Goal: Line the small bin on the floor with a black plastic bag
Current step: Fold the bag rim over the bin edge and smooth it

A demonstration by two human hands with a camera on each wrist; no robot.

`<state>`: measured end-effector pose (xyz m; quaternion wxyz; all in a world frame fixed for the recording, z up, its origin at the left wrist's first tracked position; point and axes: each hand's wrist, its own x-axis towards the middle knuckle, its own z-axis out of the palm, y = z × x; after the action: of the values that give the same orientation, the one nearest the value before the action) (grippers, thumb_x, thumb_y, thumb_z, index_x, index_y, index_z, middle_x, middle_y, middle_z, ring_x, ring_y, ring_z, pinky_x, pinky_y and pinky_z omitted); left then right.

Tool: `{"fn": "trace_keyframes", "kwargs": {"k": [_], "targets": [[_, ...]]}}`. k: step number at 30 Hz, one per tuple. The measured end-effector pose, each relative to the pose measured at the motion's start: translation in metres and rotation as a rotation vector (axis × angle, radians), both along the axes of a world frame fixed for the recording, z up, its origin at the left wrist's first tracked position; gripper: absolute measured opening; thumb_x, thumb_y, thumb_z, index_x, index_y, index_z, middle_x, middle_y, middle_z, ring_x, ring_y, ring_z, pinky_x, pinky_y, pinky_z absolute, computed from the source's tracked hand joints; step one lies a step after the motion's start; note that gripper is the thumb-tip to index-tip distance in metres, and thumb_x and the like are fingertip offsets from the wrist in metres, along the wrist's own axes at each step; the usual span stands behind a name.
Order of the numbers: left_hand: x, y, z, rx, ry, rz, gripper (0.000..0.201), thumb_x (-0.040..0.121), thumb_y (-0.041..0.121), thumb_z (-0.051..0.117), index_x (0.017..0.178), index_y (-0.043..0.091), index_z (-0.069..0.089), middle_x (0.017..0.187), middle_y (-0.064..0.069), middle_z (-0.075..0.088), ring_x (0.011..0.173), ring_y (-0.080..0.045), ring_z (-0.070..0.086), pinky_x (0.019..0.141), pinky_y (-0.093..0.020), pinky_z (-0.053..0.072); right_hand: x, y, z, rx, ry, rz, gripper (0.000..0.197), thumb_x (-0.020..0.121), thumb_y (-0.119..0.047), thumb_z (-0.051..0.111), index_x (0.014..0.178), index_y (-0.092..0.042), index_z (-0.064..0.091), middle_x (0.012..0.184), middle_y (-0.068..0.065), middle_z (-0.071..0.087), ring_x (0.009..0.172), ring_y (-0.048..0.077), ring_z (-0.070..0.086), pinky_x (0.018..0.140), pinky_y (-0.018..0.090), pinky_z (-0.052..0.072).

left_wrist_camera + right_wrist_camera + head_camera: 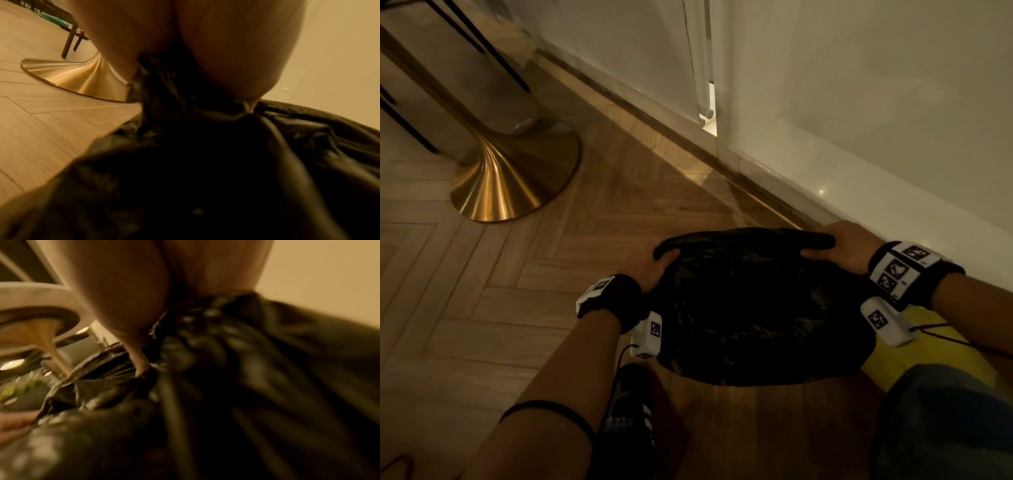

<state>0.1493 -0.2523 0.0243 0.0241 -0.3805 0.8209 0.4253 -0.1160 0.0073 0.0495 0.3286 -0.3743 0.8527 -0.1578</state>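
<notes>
A black plastic bag (pixel 756 308) is held stretched between both hands above the herringbone wooden floor (pixel 493 301), near the white wall (pixel 893 120). Its rolled upper edge is grasped by the left hand (pixel 654 267) on one side and by the right hand (pixel 842 245) on the other. The bin is hidden under the bag and cannot be made out; both wrist views are blurred.

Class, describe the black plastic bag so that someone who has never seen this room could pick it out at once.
Start at the white wall and drop to the herringbone wood floor beneath it. There the left hand and right hand grip the black plastic bag: the only crinkled, glossy black thing, unlike the gold table base.
</notes>
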Motion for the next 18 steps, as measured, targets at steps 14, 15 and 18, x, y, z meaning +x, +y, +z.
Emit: {"fn": "trace_keyframes", "kwargs": {"k": [14,15,18], "targets": [[-0.003,0.01,-0.004,-0.156,0.069,-0.016,0.015,0.102,0.029,0.052,0.11,0.017,0.05,0.1,-0.004,0.065,0.09,-0.021,0.061,0.08,-0.035,0.048,0.008,0.002,-0.013,-0.008,0.137,0.106,0.031,0.093,-0.018,0.052,0.124,-0.018,0.048,0.109,0.007,0.06,0.096,0.027,0.059,0.083,0.037,0.047],[-0.003,0.009,-0.004,-0.15,0.072,-0.03,0.008,0.102,0.026,0.052,0.104,0.019,0.05,0.096,-0.004,0.064,0.088,-0.022,0.061,0.078,-0.034,0.046,0.006,0.001,-0.014,0.008,0.102,0.106,0.026,0.094,-0.02,0.051,0.121,-0.017,0.052,0.113,0.009,0.062,0.1,0.028,0.059,0.086,0.039,0.048],[-0.001,0.006,-0.004,-0.107,0.061,-0.053,0.003,0.099,0.023,0.055,0.101,0.024,0.053,0.098,-0.003,0.064,0.093,-0.024,0.062,0.082,-0.037,0.049,0.003,-0.002,-0.015,-0.024,-0.058,-0.02,0.025,0.097,-0.029,0.047,0.114,-0.016,0.06,0.114,0.007,0.064,0.105,0.029,0.059,0.095,0.042,0.046]]}}
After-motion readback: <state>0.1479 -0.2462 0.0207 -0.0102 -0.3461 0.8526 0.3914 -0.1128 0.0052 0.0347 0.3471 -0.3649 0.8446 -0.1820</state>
